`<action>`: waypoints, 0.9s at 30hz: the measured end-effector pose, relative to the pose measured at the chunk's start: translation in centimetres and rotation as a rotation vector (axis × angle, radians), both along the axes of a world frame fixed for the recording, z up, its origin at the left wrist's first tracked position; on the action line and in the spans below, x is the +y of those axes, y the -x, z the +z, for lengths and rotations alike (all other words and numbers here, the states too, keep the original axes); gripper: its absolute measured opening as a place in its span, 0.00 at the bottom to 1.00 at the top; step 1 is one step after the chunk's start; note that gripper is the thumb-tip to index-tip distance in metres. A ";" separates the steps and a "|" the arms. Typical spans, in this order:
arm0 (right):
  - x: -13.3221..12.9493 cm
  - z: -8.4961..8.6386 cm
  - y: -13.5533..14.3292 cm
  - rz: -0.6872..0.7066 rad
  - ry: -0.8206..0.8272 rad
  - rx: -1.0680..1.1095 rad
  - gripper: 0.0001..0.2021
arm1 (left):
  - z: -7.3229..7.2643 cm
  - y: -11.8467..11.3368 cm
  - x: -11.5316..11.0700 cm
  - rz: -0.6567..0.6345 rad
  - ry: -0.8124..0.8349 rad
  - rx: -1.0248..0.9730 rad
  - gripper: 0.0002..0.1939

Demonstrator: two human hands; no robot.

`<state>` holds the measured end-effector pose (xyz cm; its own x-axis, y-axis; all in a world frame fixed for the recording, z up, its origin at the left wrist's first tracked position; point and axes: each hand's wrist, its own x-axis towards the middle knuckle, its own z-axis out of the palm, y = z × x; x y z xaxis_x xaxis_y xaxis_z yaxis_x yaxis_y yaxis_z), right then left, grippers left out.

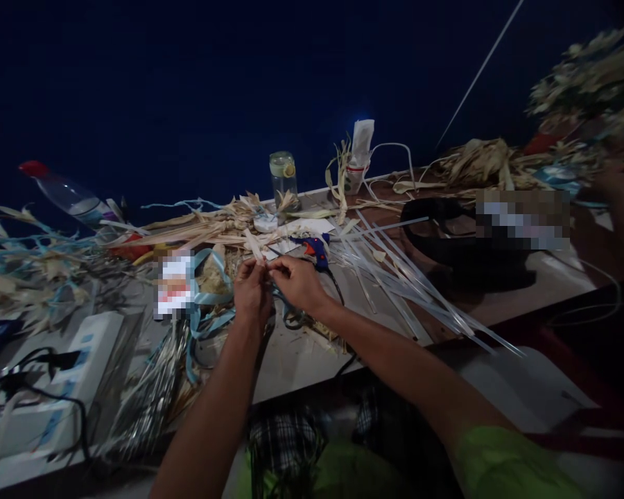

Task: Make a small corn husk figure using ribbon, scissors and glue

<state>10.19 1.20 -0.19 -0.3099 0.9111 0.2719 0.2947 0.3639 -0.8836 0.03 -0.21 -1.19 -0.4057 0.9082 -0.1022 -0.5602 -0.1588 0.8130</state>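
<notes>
Left hand (252,291): pinches pale, narrow strip of dried husk (254,246) by lower end, holds it slanting up and leftward over light-topped table (286,367). Right hand (295,281): bent-fingered, meets left fingertips at strip's base; cannot tell if gripping it too. Just beyond: blue glue gun with red trigger (321,254). Rightward: fan of long translucent plastic rods (421,287). Beside left hand: looped light-blue ribbon (213,299). Farther back: clear cylindrical jar (283,184). Near left: white power strip (96,339).
</notes>
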 end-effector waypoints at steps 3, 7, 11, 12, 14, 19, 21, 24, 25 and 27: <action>-0.2 0.2 0.0 -0.017 -0.018 -0.032 0.09 | 0.0 0.0 -0.1 -0.007 -0.005 0.003 0.07; 0.0 0.0 0.0 -0.015 -0.001 -0.028 0.09 | -0.1 -0.1 -0.1 -0.023 -0.038 -0.006 0.08; 0.2 -0.3 0.3 0.005 0.069 0.037 0.08 | -0.1 -0.2 0.0 -0.031 -0.047 0.013 0.08; 0.3 -0.3 0.4 0.007 0.098 0.058 0.07 | -0.1 -0.2 0.0 -0.031 -0.045 0.019 0.08; 0.4 -0.4 0.6 0.010 0.174 0.104 0.05 | 0.0 -0.3 0.0 -0.022 -0.032 0.024 0.08; 1.2 -0.2 0.1 0.026 0.248 0.221 0.05 | 0.0 -0.1 0.1 -0.004 -0.004 0.050 0.07; 1.6 0.0 -0.4 -0.002 0.224 0.269 0.07 | -0.1 -0.1 0.0 -0.035 -0.014 0.092 0.07; 2.1 0.2 -0.9 0.015 0.279 0.356 0.11 | -0.5 -0.3 -0.1 -0.136 -0.029 0.164 0.08; 2.2 0.4 -1.0 0.047 0.313 0.375 0.12 | -0.6 -0.3 -0.1 -0.168 -0.035 0.182 0.09; 2.3 0.6 -1.3 0.114 0.374 0.395 0.12 | -0.9 -0.4 -0.1 -0.201 -0.038 0.219 0.09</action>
<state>11.45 3.52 0.41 -0.3522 0.9345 0.0520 -0.1084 0.0144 -0.9940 0.42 -0.36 -2.07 -0.2256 0.9742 0.0037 -0.3958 -0.0952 0.9134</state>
